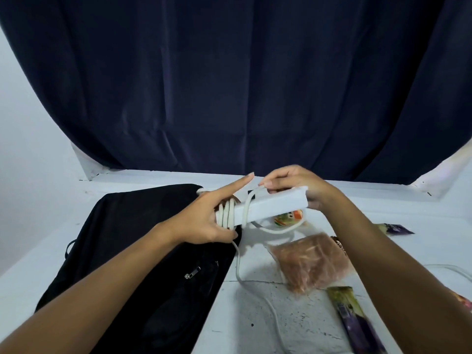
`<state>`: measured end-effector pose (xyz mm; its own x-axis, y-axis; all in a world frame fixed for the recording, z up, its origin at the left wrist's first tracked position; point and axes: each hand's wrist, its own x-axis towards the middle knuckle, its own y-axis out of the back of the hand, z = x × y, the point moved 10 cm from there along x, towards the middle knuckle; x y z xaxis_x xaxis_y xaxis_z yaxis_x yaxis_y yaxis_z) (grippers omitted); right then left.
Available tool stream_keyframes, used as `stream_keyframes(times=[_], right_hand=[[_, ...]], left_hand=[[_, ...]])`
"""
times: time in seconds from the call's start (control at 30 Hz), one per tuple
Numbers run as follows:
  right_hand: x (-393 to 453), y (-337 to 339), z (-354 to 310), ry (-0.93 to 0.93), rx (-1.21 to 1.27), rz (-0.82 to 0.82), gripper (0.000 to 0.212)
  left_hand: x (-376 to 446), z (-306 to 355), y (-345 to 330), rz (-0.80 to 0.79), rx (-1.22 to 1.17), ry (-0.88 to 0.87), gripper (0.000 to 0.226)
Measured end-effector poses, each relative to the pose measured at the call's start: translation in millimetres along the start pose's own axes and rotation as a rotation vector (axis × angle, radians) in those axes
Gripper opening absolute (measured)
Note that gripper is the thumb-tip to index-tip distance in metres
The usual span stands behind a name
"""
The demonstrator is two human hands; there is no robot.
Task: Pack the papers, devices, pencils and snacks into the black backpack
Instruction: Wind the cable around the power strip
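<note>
You hold the white power strip (268,205) in the air above the table's (293,315) far edge, beside the black backpack (143,251). Your left hand (212,221) grips its coiled end; your right hand (288,182) pinches a cord (249,200) loop. The body seems rigid and light, the cord springy, so keep clamping the wraps.

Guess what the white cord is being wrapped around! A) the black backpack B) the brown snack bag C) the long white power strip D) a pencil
C: coils of the white cord circle the white power strip, held by both the left hand and the right hand.
</note>
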<state>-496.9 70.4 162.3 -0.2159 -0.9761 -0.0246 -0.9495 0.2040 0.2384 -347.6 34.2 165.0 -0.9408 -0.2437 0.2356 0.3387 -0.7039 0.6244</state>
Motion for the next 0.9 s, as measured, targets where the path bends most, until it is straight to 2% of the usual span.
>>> stream_keyframes(times=[0.07,0.13,0.2,0.27,0.37,0.4,0.5,0.67,0.8,0.9], right_hand=[[2,-10,18,-0.042,0.264,-0.016,0.018],[3,-17,30,-0.037,0.434,0.012,0.024],[3,-25,33,-0.009,0.467,0.025,0.025],[1,-33,37,-0.005,0.472,0.044,0.023],[-6,-43,37,0.002,0.365,0.081,0.017],[-8,-46,36,0.006,0.320,0.090,0.018],[-12,-51,32,0.008,0.175,0.093,0.024],[-17,-62,22,-0.009,-0.029,0.014,0.026],[-18,-71,19,0.007,-0.206,-0.101,0.034],[-15,-71,20,0.023,-0.300,-0.105,0.032]], left_hand=[[0,4,6,0.064,-0.126,-0.026,0.094],[3,3,15,0.146,-0.155,-0.020,0.075],[5,-5,15,0.195,-0.230,0.047,0.064],[5,-16,11,0.204,-0.332,0.116,0.069],[4,-30,7,0.187,-0.464,0.201,0.095],[4,-30,8,0.181,-0.484,0.206,0.092],[5,-28,10,0.188,-0.525,0.184,0.064],[0,-33,17,0.247,-0.659,0.232,0.063],[2,-27,22,0.274,-0.758,0.246,0.043],[4,-17,30,0.250,-0.744,0.247,0.041]])
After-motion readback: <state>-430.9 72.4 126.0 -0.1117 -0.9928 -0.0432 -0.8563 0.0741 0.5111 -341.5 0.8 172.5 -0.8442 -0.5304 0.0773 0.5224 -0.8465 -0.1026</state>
